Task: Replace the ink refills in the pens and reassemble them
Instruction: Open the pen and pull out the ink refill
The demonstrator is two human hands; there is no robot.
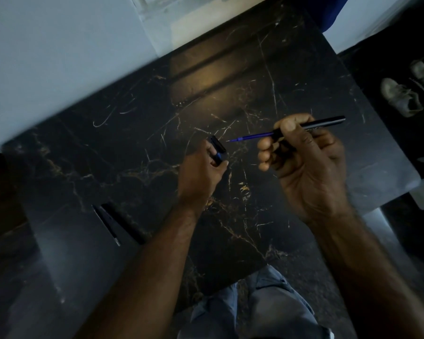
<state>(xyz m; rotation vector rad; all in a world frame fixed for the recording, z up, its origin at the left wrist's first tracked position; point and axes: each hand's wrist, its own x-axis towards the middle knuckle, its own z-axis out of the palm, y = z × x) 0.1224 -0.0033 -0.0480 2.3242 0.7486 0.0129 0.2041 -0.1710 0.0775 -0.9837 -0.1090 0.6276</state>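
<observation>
Spare pens [107,222]: two dark slim pieces lie on the marble table [267,77], well apart from both hands, to the left of the left forearm. They are blurred, so I cannot tell if they are whole pens or only barrels.

Left hand [201,176]: the fingers are closed around a short black grip section [217,150] with a blue band. Its open end stands out above the fingertips and faces toward the refill tip.

Grip section, handling: I judge it light, stiff and smooth, so it can slip. Holding it near the middle, as now, leaves the mouth free.

Refill [252,137]: a thin blue tube, coming out to the left of the right thumb, its tip just beside the grip section but not touching.

Refill, handling: probably light and a little bendable; better not to push on it sideways.

Right hand [309,165]: thumb and fingers are clamped on the black barrel [326,122], which goes out to the right past the knuckles.

Barrel, handling: stiff; a hold close to the front end gives good aim.
</observation>
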